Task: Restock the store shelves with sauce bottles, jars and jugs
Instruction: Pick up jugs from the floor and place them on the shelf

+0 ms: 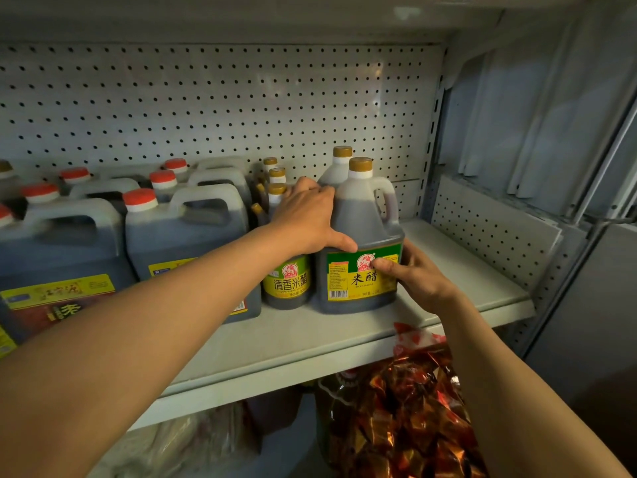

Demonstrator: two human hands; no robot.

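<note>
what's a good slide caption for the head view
Both hands, left hand and right hand, seat a gold-capped vinegar jug on the shelf beside red-capped jugs.

Behind the shelf you face a white pegboard back panel (213,98) dotted with dark holes, and a second pegboard panel (489,236) closes the right end. On the level below, you see crinkled red and gold foil snack bags (406,408) and, to their left, a pale plastic-wrapped bundle (193,439).
</note>
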